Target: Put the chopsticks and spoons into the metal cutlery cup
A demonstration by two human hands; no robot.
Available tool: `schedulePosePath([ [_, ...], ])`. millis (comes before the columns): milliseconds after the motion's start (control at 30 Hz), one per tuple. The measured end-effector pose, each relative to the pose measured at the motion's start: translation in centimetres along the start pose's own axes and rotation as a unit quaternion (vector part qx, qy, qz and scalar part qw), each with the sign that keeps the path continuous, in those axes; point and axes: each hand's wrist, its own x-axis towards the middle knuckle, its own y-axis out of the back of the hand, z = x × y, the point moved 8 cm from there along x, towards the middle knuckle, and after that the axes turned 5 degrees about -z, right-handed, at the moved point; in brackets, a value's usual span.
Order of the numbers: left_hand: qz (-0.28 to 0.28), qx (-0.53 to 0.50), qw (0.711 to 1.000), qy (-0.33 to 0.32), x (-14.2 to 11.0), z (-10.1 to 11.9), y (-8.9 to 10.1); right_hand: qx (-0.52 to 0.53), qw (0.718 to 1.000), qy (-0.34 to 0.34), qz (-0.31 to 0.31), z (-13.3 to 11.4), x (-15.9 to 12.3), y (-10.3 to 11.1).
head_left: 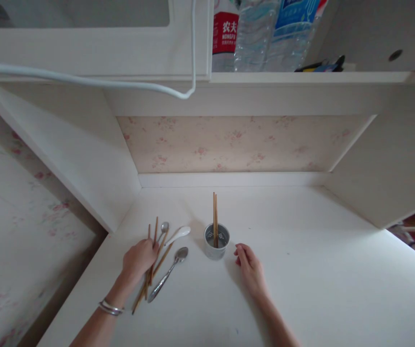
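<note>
On the table (323, 279), the person's left hand (140, 259) rests on loose chopsticks (163, 258) at left; whether its fingers clamp them cannot be told. A metal spoon (162, 284) lies just right, a white spoon (182, 232) beyond. The right hand (252, 271), fingers loosely curled, slightly apart, is near the cup (214, 252) holding two upright chopsticks (215, 217).

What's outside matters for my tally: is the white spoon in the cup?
No, the white spoon lies on the counter, left of the cup.
</note>
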Motion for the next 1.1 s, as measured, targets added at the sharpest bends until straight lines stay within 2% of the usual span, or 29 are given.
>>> schedulePosePath([
  [67,-0.002,-0.009,1.000,-0.010,-0.1,0.1,0.4,0.001,1.000,0.001,0.000,0.2,0.0,0.0],
  [167,0.026,-0.015,0.999,-0.033,-0.7,0.9,1.9,-0.004,1.000,0.004,0.001,0.0,-0.1,0.0],
  [267,0.050,-0.042,0.995,-0.069,-1.9,2.5,3.8,-0.017,1.000,0.006,0.002,-0.4,-0.1,0.1],
  [367,0.076,-0.112,0.984,-0.119,-3.5,4.7,6.4,-0.020,1.000,0.006,0.001,-0.8,-0.1,0.1],
  [433,0.100,-0.196,0.963,-0.154,-4.5,6.3,8.4,-0.022,1.000,0.010,0.001,-1.0,-0.2,0.1],
  [533,0.122,-0.335,0.912,-0.204,-5.4,8.4,11.2,-0.029,0.999,0.014,0.001,-1.1,-0.2,0.1],
  [667,0.131,-0.449,0.849,-0.244,-4.9,11.3,13.1,-0.026,1.000,0.011,-0.005,-1.0,-0.2,0.0],
  [833,0.115,-0.493,0.817,-0.277,-2.9,15.0,12.6,-0.031,0.999,0.019,0.001,-1.1,-0.2,0.1],
  [967,0.103,-0.477,0.826,-0.281,-1.3,16.8,10.6,-0.022,1.000,0.022,-0.001,-1.1,0.0,0.1],
  [1100,0.099,-0.449,0.844,-0.276,-0.4,17.6,8.6,-0.015,1.000,0.018,-0.006,-1.3,0.1,0.1],
])
